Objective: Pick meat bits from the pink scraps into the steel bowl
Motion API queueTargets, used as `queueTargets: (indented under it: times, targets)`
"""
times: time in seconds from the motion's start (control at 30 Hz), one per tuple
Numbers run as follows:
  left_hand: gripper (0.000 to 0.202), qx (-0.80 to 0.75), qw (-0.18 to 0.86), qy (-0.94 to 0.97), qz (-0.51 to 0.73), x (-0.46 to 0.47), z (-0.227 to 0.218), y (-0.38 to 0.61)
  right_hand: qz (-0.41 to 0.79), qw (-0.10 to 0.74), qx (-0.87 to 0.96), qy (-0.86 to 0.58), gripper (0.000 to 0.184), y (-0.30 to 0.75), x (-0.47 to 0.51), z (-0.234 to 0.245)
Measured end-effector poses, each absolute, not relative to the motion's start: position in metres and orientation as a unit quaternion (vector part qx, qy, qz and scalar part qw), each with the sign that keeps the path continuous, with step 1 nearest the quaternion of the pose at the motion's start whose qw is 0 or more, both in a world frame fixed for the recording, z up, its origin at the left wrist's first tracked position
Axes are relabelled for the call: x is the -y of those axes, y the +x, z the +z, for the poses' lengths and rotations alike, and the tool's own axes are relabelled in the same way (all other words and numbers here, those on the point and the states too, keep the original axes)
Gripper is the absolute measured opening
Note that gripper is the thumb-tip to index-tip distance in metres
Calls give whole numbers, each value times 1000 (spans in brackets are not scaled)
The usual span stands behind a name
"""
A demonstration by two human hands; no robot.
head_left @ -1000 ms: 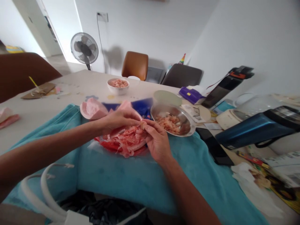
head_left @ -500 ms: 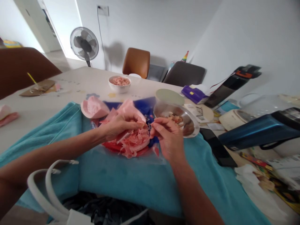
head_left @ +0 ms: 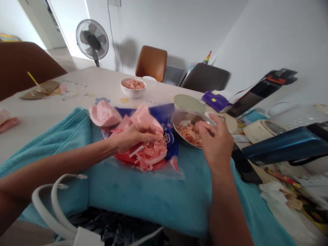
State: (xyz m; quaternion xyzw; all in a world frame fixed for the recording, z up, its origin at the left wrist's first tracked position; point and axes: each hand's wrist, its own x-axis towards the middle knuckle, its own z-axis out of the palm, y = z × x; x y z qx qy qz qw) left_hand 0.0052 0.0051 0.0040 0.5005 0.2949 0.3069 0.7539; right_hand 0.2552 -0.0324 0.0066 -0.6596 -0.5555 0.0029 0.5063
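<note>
A pile of thin pink meat slices (head_left: 148,155) lies on an opened blue and red plastic bag (head_left: 167,136) on a teal towel (head_left: 153,198). My left hand (head_left: 132,138) rests on the pile with its fingers curled round some slices. My right hand (head_left: 216,141) hangs over the steel bowl (head_left: 180,118) to the right, which holds pink meat pieces (head_left: 191,134). Its fingers are bent toward the bowl; what they hold, if anything, is hidden.
A white bowl of pink meat (head_left: 133,87) stands farther back on the table. A pale green lid (head_left: 189,102), a purple pack (head_left: 216,101), a dark phone (head_left: 243,167) and a blue appliance (head_left: 284,145) crowd the right side. A fan (head_left: 92,36) and chairs (head_left: 151,63) stand behind.
My right hand has left the meat pile and moved right to the steel bowl. My left hand stays on the slices.
</note>
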Motion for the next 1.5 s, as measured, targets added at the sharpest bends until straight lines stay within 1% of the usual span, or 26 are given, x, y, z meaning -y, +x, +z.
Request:
queueTargets:
  times: [0.03,0.07,0.1,0.17,0.2,0.27,0.37,0.57,0.7,0.77,0.87,0.93,1.0,1.1,1.2,1.4,1.5]
  targets:
    - [13,-298,752,502,306,-5,5,5,-2,514,564,-646,47,252,33,6]
    - [12,-300,751,503,305,-4,5,6,-10,525,572,-631,50,247,35,6]
    - [11,-302,749,506,302,-4,6,6,-15,533,581,-615,46,240,37,7]
    - [10,-308,744,512,300,-3,8,6,-13,545,607,-578,26,224,43,8]
    - [10,-311,740,516,299,-2,9,6,-6,532,642,-552,19,215,46,9]
    - [11,-319,730,523,303,-1,11,7,-8,499,706,-502,15,198,52,10]
    - [11,-330,708,540,314,2,15,8,-16,470,748,-468,17,184,57,10]
    - [9,-346,660,583,322,7,18,9,-21,454,761,-463,19,182,57,3]
    - [11,-364,625,612,319,6,12,8,-75,427,775,-459,17,178,57,0]
    - [12,-367,592,641,322,5,6,7,-101,408,775,-471,18,176,57,-1]
    - [12,-361,514,701,339,3,-3,6,-118,371,781,-489,19,174,57,-3]
    - [13,-349,485,726,341,3,-6,5,-134,347,788,-491,19,173,57,-4]
    - [14,-338,488,734,330,4,-5,4,-155,336,789,-490,20,173,57,-5]
    - [15,-332,510,727,317,6,-2,4,-159,349,787,-484,21,174,56,-6]
    - [14,-334,542,706,310,8,2,4,-68,390,772,-498,17,175,57,-6]
    - [14,-332,655,613,292,6,8,4,257,493,640,-530,7,172,60,-2]
    - [13,-304,710,568,286,3,5,3,382,527,560,-514,6,170,58,-3]
